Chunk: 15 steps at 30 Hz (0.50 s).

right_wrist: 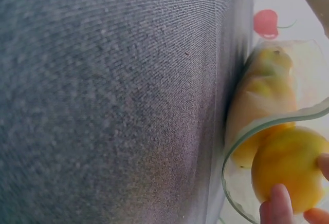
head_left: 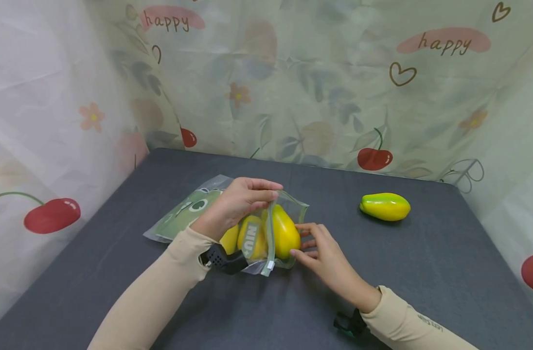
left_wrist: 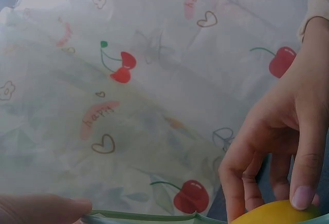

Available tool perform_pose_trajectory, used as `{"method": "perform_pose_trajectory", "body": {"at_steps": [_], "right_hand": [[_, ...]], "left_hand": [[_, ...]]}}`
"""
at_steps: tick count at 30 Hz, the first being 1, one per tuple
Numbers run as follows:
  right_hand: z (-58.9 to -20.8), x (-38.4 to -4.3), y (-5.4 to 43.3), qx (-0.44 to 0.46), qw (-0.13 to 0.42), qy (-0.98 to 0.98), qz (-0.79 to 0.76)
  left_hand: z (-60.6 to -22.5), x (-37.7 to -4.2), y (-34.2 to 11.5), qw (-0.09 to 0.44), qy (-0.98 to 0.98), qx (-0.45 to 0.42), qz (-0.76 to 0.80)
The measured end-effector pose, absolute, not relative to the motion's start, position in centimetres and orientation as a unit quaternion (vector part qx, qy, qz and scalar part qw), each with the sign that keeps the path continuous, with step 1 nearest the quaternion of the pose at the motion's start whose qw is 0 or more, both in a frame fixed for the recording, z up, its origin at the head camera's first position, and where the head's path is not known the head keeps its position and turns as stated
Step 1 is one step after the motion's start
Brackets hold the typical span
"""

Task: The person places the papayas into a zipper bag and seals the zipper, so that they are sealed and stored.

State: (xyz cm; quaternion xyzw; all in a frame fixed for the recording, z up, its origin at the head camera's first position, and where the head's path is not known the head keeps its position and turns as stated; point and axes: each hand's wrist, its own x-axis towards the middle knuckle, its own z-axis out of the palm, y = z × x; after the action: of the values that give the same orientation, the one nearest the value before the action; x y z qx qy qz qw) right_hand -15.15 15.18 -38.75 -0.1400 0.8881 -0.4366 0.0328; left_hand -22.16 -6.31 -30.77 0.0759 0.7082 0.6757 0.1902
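A zip bag (head_left: 196, 206) with a green cartoon face lies on the dark table, its mouth facing right. At the mouth's upper edge, my left hand (head_left: 236, 204) pinches the bag between thumb and fingers. Half inside the opening is a yellow papaya (head_left: 284, 236). My right hand (head_left: 328, 257) holds the outer end of this papaya, thumb on the near side and fingers round the far side. In the right wrist view, fingertips (right_wrist: 280, 203) press on its skin. More yellow fruit (right_wrist: 264, 88) shows through the plastic deeper in the bag.
Another papaya (head_left: 385, 206), green and yellow, lies on the table (head_left: 424, 257) at the right. A printed cloth (head_left: 293, 82) with cherries and hearts hangs behind and at both sides. A white zip slider (head_left: 271, 265) sits at the near end of the bag's mouth.
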Motion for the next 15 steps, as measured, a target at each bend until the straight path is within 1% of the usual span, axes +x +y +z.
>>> {"method": "perform_pose_trajectory", "body": {"at_steps": [15], "right_hand": [[-39.02,-15.14,14.64,-0.156,0.034,0.884,-0.44]], "left_hand": [[-30.8,-22.21,-6.23,0.187,0.709,0.079,0.675]]}}
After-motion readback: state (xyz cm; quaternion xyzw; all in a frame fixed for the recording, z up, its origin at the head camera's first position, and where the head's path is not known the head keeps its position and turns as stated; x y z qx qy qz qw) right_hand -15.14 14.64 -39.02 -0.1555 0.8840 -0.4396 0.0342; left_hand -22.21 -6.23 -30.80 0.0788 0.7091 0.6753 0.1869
